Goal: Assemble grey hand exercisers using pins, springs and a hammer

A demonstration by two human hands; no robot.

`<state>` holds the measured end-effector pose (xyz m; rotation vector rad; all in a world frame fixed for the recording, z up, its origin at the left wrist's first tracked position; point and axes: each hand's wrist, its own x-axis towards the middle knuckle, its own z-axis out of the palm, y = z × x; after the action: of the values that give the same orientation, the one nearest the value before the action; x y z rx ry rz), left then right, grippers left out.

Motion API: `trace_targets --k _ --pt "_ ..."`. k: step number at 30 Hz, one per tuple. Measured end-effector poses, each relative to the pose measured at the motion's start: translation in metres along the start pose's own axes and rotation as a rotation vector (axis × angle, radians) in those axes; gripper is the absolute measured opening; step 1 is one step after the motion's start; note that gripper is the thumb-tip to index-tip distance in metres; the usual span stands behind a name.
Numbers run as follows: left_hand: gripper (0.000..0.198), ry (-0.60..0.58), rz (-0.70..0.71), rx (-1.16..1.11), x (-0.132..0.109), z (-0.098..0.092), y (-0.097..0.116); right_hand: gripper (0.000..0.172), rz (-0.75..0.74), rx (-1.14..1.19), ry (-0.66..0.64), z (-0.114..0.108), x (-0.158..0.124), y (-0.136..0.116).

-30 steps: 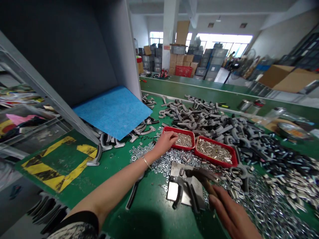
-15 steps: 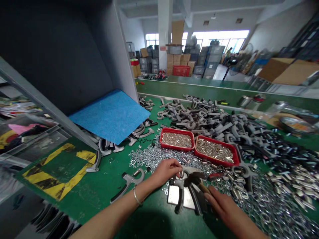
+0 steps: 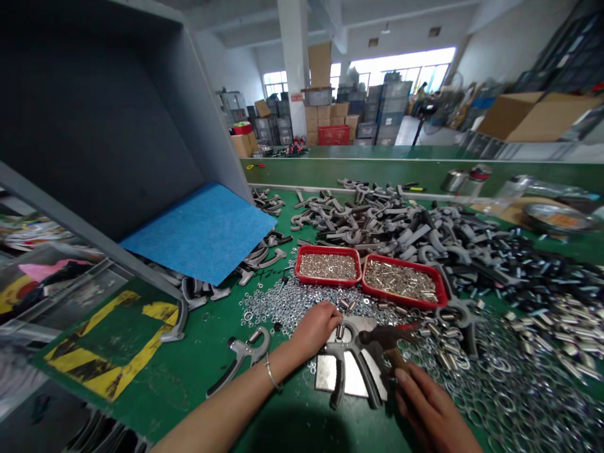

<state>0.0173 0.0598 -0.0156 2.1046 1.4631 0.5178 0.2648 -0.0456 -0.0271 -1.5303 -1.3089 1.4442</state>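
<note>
Head view: right hand [image 3: 434, 402], grip closed round hammer [image 3: 380, 336]; left hand [image 3: 317, 328], fingers bunched at top of grey handle part [image 3: 348, 347], cannot tell whether grip holds anything. Handle part lies on metal plate [image 3: 353, 377], green counter [image 3: 165, 385]; beyond, 2 red trays [image 3: 329, 282] of small metal pieces [image 3: 329, 266].

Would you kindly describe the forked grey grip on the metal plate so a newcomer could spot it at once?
On the green table, find the two red trays, then the silvery metal plate nearer the viewer. The forked grey grip lies there, its two dark-lined handles pointing towards the viewer. Unlike the similar grip to its left, it rests on metal.
</note>
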Motion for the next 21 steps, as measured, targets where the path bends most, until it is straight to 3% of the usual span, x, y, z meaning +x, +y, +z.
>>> trace_targets --k 4,10,14,17,21 --pt "0.016 -0.013 0.056 0.093 -0.003 0.004 0.002 0.038 0.006 -0.002 -0.018 0.002 -0.003 -0.004" --pt "0.015 -0.028 0.358 0.467 -0.006 0.015 -0.005 0.038 -0.035 -0.141 -0.061 -0.003 -0.004 -0.012" --pt "0.018 0.082 0.242 0.401 -0.014 0.010 -0.003 0.039 -0.120 -0.394 -0.107 -0.012 0.006 -0.039" --pt "0.022 0.172 0.136 0.254 -0.037 0.001 0.006 0.037 -0.232 -0.527 -0.118 -0.012 0.013 -0.069" --pt "0.020 0.039 0.129 0.254 -0.067 -0.005 0.016 0.035 -0.334 -0.681 -0.094 0.001 0.027 -0.090"
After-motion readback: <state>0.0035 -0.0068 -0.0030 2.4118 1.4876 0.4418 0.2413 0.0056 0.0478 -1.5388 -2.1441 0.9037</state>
